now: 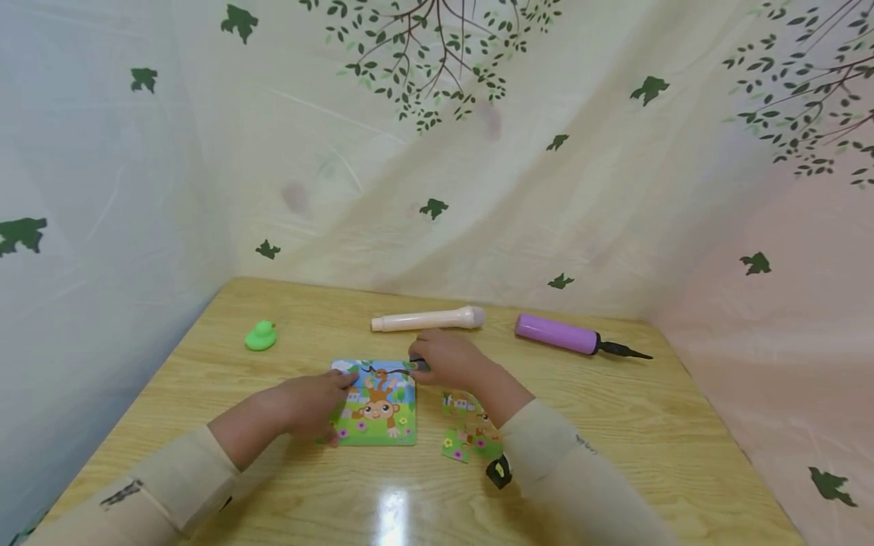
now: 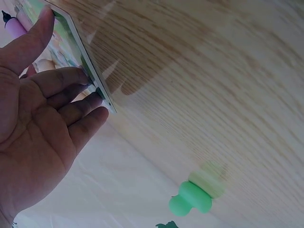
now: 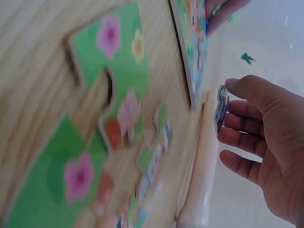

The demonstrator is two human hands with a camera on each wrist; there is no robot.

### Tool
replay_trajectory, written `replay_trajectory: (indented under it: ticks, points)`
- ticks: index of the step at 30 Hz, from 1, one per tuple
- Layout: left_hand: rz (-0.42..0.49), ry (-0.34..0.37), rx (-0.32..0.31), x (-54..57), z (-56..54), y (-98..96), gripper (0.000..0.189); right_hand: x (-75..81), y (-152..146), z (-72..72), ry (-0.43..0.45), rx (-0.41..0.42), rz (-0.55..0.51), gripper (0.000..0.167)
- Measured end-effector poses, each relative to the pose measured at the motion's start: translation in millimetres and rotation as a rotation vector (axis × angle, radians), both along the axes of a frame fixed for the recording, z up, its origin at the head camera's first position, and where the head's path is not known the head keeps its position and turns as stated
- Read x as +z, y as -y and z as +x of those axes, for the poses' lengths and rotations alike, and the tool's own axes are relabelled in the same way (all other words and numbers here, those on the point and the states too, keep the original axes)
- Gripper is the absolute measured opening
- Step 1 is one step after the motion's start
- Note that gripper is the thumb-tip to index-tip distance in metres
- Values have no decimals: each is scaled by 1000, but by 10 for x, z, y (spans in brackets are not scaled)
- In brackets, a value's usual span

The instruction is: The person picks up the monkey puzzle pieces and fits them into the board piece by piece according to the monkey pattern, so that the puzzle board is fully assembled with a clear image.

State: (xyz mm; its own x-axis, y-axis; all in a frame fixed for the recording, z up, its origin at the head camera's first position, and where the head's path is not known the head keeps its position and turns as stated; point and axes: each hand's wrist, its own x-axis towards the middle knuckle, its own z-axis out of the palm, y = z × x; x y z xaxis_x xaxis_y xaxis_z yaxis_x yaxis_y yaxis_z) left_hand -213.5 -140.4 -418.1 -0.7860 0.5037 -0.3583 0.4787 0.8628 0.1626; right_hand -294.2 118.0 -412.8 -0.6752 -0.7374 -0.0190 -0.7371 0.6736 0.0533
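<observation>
Bracing the left edge of a monkey jigsaw (image 1: 376,423) on the tabletop (image 1: 614,440), presumably against sliding, the left grip (image 1: 312,406) lies spread; the right grip (image 1: 449,359) pinches one jigsaw piece (image 3: 221,111) near the far right corner, loose pieces (image 1: 455,444) lying handily alongside

Pale cream sleeves (image 1: 580,478) with small dark markings (image 1: 121,494).

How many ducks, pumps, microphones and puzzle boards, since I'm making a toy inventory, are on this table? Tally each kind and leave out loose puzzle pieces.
Duck: 1
Pump: 1
Microphone: 1
Puzzle board: 1
Total: 4
</observation>
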Motion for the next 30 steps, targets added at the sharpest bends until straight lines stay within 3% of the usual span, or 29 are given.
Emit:
replay_trajectory:
  ticks: [5, 14, 30]
  points:
    - [-1, -7, -3, -20, -10, 6, 81, -89, 254, -9, 11, -32, 75, 35]
    - [2, -6, -1, -4, 6, 14, 83, -195, 430, -21, 40, -83, 85, 33]
    - [17, 8, 4, 36, 7, 6, 83, -203, 479, 62, -11, -16, 94, 29]
